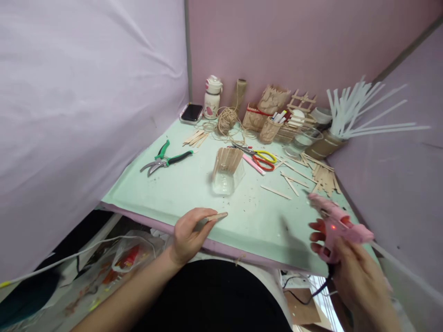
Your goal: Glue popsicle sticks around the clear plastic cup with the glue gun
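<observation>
My left hand pinches a short wooden craft stick near the table's front edge. In my right hand is a pink hot glue gun with a small red light lit, its nozzle pointing left above the table and a white glue stick out of its back. Between the hands and farther back stands a clear plastic container, with craft sticks covering one side of it.
Green-handled pruning shears lie left. Scissors and a pink cutter lie behind the container. Loose craft sticks are at right. A twine ball, bottle, phone and glue sticks line the back.
</observation>
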Motion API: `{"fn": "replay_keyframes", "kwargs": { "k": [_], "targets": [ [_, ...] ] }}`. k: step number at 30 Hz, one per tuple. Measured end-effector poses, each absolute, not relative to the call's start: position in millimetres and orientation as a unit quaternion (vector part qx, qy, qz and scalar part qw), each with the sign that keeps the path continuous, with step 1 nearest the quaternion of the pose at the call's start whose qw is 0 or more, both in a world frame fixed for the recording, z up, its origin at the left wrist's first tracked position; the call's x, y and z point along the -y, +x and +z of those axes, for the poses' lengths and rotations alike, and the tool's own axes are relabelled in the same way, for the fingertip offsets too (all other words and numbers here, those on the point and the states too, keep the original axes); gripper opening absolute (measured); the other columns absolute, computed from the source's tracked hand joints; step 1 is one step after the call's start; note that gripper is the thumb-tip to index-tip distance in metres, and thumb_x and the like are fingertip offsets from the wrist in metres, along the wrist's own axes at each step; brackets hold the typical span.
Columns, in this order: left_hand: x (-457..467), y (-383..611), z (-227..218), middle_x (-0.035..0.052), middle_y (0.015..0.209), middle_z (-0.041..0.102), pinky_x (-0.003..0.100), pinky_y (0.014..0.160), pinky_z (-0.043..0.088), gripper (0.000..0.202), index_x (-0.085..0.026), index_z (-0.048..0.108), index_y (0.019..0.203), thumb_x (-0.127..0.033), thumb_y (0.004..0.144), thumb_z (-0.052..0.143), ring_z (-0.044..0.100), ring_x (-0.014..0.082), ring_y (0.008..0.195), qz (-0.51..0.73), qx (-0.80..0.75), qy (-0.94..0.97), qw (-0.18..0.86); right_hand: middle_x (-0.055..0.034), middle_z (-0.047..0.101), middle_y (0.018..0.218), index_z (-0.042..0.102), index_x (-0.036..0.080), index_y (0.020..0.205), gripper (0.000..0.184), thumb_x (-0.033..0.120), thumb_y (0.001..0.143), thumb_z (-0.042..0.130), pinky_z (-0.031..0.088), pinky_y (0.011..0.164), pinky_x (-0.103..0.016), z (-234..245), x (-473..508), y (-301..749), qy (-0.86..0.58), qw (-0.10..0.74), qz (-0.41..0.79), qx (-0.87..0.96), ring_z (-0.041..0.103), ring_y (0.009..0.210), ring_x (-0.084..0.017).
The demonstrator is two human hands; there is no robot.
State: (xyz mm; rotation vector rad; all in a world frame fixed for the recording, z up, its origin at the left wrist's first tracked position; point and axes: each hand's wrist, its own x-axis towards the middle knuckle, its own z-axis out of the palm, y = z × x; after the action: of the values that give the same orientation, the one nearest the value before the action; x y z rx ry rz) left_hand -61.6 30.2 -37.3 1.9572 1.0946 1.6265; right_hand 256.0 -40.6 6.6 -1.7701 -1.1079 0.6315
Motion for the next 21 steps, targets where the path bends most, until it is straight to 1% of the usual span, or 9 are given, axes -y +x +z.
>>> {"fn": "replay_keyframes", "kwargs": {
  "k": [1, 3, 4, 6, 9, 12, 15, 17, 21],
  "targets": [
    [-29.9, -62.3, -37.9, 0.0049, 0.090, 0.076, 0.027, 0.077, 0.059, 0.019, -0.019, 0.068, 0.100, -0.012, 0.083, 0.067, 0.072, 0.0161, 0.083, 0.578, -0.383, 0.697, 0.183, -0.0107, 0.070, 0.089, 0.068, 0.017, 0.103, 0.043, 0.053, 0.089, 0.049, 0.052, 0.060, -0.031, 5.7, 39.4, 244.7, -0.692, 0.479, 0.323, 0.433, 0.064, 0.071, -0.021],
    [-29.4, -62.8, -38.7, 0.0044, 0.090, 0.075, 0.027, 0.075, 0.059, 0.020, -0.020, 0.067, 0.101, -0.011, 0.082, 0.067, 0.072, 0.0156, 0.081, 0.581, -0.375, 0.699, 0.181, -0.0056, 0.066, 0.069, 0.070, 0.016, 0.096, 0.044, 0.055, 0.087, 0.054, 0.047, 0.052, -0.027, 3.7, 36.8, 220.4, -0.653, 0.439, 0.424, 0.450, 0.058, 0.058, -0.017],
    [-29.2, -62.8, -38.9, 0.0042, 0.089, 0.075, 0.026, 0.075, 0.059, 0.021, -0.019, 0.067, 0.101, -0.010, 0.082, 0.067, 0.071, 0.0154, 0.081, 0.582, -0.373, 0.700, 0.181, -0.0039, 0.063, 0.065, 0.070, 0.015, 0.094, 0.044, 0.056, 0.086, 0.055, 0.045, 0.051, -0.026, 2.7, 35.9, 208.3, -0.648, 0.417, 0.435, 0.466, 0.055, 0.055, -0.016],
    [-28.7, -62.6, -39.5, 0.0041, 0.090, 0.075, 0.026, 0.075, 0.059, 0.023, -0.019, 0.067, 0.102, -0.009, 0.082, 0.067, 0.071, 0.0154, 0.082, 0.579, -0.368, 0.706, 0.177, -0.0033, 0.062, 0.064, 0.072, 0.016, 0.091, 0.046, 0.058, 0.086, 0.055, 0.046, 0.053, -0.027, 0.8, 36.0, 187.0, -0.650, 0.377, 0.426, 0.504, 0.056, 0.057, -0.016],
    [-27.9, -62.5, -41.2, 0.0047, 0.091, 0.075, 0.027, 0.077, 0.059, 0.024, -0.019, 0.067, 0.104, -0.009, 0.082, 0.066, 0.072, 0.0160, 0.085, 0.575, -0.364, 0.714, 0.167, -0.0060, 0.070, 0.078, 0.072, 0.019, 0.098, 0.042, 0.055, 0.089, 0.053, 0.051, 0.060, -0.029, -3.3, 40.2, 168.1, -0.652, 0.346, 0.382, 0.556, 0.061, 0.064, -0.019],
    [-26.9, -62.9, -43.7, 0.0053, 0.091, 0.076, 0.027, 0.076, 0.060, 0.022, -0.020, 0.067, 0.105, -0.013, 0.084, 0.066, 0.073, 0.0167, 0.085, 0.563, -0.373, 0.720, 0.158, -0.0069, 0.073, 0.087, 0.070, 0.021, 0.106, 0.038, 0.051, 0.089, 0.054, 0.055, 0.071, -0.032, -7.1, 44.5, 164.1, -0.645, 0.336, 0.347, 0.592, 0.067, 0.078, -0.024],
    [-26.2, -63.6, -45.7, 0.0055, 0.092, 0.077, 0.027, 0.077, 0.061, 0.021, -0.020, 0.068, 0.106, -0.016, 0.085, 0.065, 0.073, 0.0171, 0.084, 0.542, -0.389, 0.729, 0.154, -0.0078, 0.073, 0.097, 0.068, 0.021, 0.112, 0.036, 0.047, 0.091, 0.054, 0.053, 0.086, -0.036, -7.5, 44.6, 165.0, -0.638, 0.329, 0.343, 0.606, 0.067, 0.095, -0.027],
    [-26.0, -64.0, -46.3, 0.0057, 0.093, 0.077, 0.027, 0.079, 0.061, 0.022, -0.021, 0.069, 0.107, -0.016, 0.085, 0.065, 0.074, 0.0172, 0.086, 0.538, -0.387, 0.733, 0.154, -0.0081, 0.072, 0.105, 0.066, 0.022, 0.115, 0.036, 0.045, 0.093, 0.051, 0.050, 0.093, -0.037, -6.0, 43.3, 164.4, -0.630, 0.316, 0.345, 0.619, 0.066, 0.100, -0.027],
    [-26.4, -64.3, -45.6, 0.0059, 0.095, 0.077, 0.026, 0.080, 0.060, 0.022, -0.022, 0.069, 0.107, -0.016, 0.086, 0.064, 0.074, 0.0173, 0.087, 0.542, -0.368, 0.740, 0.153, -0.0080, 0.071, 0.106, 0.065, 0.023, 0.115, 0.036, 0.045, 0.095, 0.046, 0.049, 0.094, -0.036, -4.3, 41.3, 161.4, -0.633, 0.289, 0.340, 0.632, 0.065, 0.104, -0.026]
  ]
}}
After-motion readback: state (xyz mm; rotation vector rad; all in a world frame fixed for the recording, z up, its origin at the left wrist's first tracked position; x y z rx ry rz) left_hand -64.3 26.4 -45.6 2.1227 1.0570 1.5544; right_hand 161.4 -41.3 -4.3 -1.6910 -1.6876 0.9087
